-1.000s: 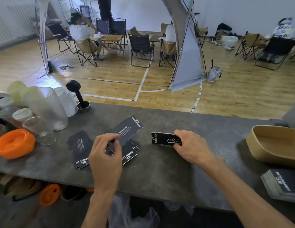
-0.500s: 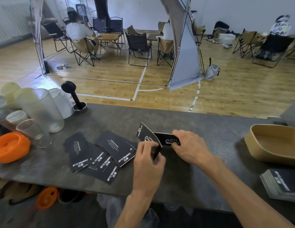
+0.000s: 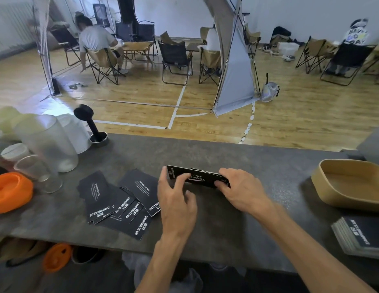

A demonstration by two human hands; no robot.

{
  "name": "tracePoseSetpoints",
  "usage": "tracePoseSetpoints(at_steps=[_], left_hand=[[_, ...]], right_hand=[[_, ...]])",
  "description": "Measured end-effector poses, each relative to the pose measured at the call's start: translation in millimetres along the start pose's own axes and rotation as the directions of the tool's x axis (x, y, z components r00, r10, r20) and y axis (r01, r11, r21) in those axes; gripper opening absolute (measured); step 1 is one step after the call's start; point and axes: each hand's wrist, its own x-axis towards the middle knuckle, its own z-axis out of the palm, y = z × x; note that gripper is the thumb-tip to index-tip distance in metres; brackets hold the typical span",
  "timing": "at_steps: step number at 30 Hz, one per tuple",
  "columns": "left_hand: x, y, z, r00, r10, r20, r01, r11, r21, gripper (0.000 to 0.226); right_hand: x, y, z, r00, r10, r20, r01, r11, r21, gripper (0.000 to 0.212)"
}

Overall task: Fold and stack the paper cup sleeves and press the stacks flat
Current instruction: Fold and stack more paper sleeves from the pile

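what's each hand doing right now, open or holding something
Left hand: open, straight fingers touching the left end of the small sleeve stack.
Right hand: fingers curled over the stack's right end, holding it on the counter.

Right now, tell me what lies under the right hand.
The right hand covers the right end of the folded sleeve stack on the counter. How many sleeves lie there is hidden.
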Motion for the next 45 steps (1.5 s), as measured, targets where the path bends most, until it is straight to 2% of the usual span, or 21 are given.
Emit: tracePoseSetpoints(at_steps=[2, 5, 9, 11, 15, 17, 20, 23, 25, 26, 28, 30, 33, 36, 38, 40, 41, 43, 45], left_hand=[[8.0, -1.7, -6.9, 0.998, -0.024, 0.056, 0.025, 0.999, -0.021, 0.042], [10.8, 5.4, -6.2, 0.986, 0.066, 0.153, -0.054, 0.996, -0.078, 0.042], [0.1, 24.0, 4.1, 0.976, 0.081, 0.2, -0.054, 0.989, -0.136, 0.042], [-1.7, 24.3, 4.9, 0.979, 0.077, 0.191, -0.052, 0.99, -0.133, 0.041], [-4.5, 15.5, 3.9, 0.961, 0.064, 0.268, -0.051, 0.997, -0.057, 0.039], [-3.4, 12.9, -2.2, 0.964, 0.065, 0.26, -0.052, 0.997, -0.054, 0.037], [4.0, 2.3, -21.9, 0.984, 0.068, 0.166, -0.058, 0.996, -0.067, 0.031], [10.5, -15.0, -44.4, 0.998, 0.019, 0.063, -0.024, 0.997, 0.078, 0.029], [12.3, -24.9, -58.0, 0.999, -0.043, 0.023, 0.037, 0.975, 0.221, 0.038], [12.7, -28.7, -63.9, 0.995, -0.092, 0.047, 0.074, 0.952, 0.297, 0.048], [11.8, -35.0, -72.8, 0.963, -0.201, 0.178, 0.11, 0.901, 0.419, 0.075], [8.9, -35.1, -77.4, 0.933, -0.25, 0.259, 0.115, 0.889, 0.444, 0.085], [5.1, -23.8, -81.5, 0.946, -0.218, 0.24, 0.101, 0.902, 0.419, 0.067], [4.4, -10.9, -88.2, 0.96, -0.18, 0.214, 0.092, 0.926, 0.366, 0.032], [4.6, -5.3, -90.6, 0.983, -0.106, 0.153, 0.053, 0.947, 0.315, 0.015], [4.6, 0.2, -93.0, 0.998, -0.012, -0.054, 0.024, 0.971, 0.236, 0.019], [5.6, 4.7, -95.4, 0.982, -0.006, -0.191, 0.04, 0.984, 0.174, 0.022], [8.8, 13.8, -100.7, 0.913, -0.055, -0.403, 0.07, 0.997, 0.024, 0.022], [13.2, 14.6, -99.7, 0.893, -0.142, -0.427, 0.083, 0.985, -0.154, 0.022]], right_hand=[[0.1, 0.5, 0.4, 1.0, -0.005, -0.006, 0.005, 1.0, 0.0, 0.016], [2.4, 0.5, 0.2, 1.0, -0.007, 0.0, 0.007, 1.0, -0.011, 0.014], [8.2, 0.1, -5.2, 1.0, 0.001, 0.02, -0.001, 1.0, -0.031, 0.012], [9.4, 0.4, -5.7, 1.0, -0.005, 0.006, 0.005, 0.999, -0.048, 0.011], [8.9, -0.1, 1.2, 1.0, -0.028, -0.005, 0.027, 0.996, -0.086, 0.012], [9.0, 0.6, 2.4, 1.0, -0.026, -0.011, 0.025, 0.996, -0.09, 0.012], [7.9, 2.2, 3.5, 0.999, -0.034, -0.021, 0.032, 0.996, -0.085, 0.013], [8.0, 2.7, 5.3, 0.999, -0.036, -0.028, 0.034, 0.996, -0.079, 0.015], [8.9, 3.0, 5.5, 0.999, -0.034, -0.029, 0.031, 0.996, -0.084, 0.014], [9.1, 2.8, 5.4, 0.999, -0.035, -0.028, 0.032, 0.996, -0.085, 0.015], [8.9, 3.2, 5.4, 0.999, -0.04, -0.027, 0.037, 0.996, -0.085, 0.016], [8.5, 3.8, 5.3, 0.999, -0.042, -0.029, 0.039, 0.996, -0.083, 0.016], [9.6, 4.8, 5.7, 0.999, -0.046, -0.027, 0.044, 0.996, -0.08, 0.014], [10.1, 5.2, 5.7, 0.999, -0.047, -0.022, 0.045, 0.996, -0.077, 0.014], [10.3, 5.2, 4.8, 0.999, -0.049, -0.017, 0.048, 0.996, -0.073, 0.014], [9.8, 4.7, 3.9, 0.999, -0.051, -0.011, 0.05, 0.996, -0.072, 0.013], [9.6, 4.6, 3.7, 0.999, -0.051, -0.01, 0.05, 0.996, -0.072, 0.013], [9.2, 4.8, 3.8, 0.999, -0.052, -0.011, 0.051, 0.996, -0.074, 0.014], [9.0, 4.8, 3.8, 0.999, -0.053, -0.014, 0.051, 0.996, -0.074, 0.014]])
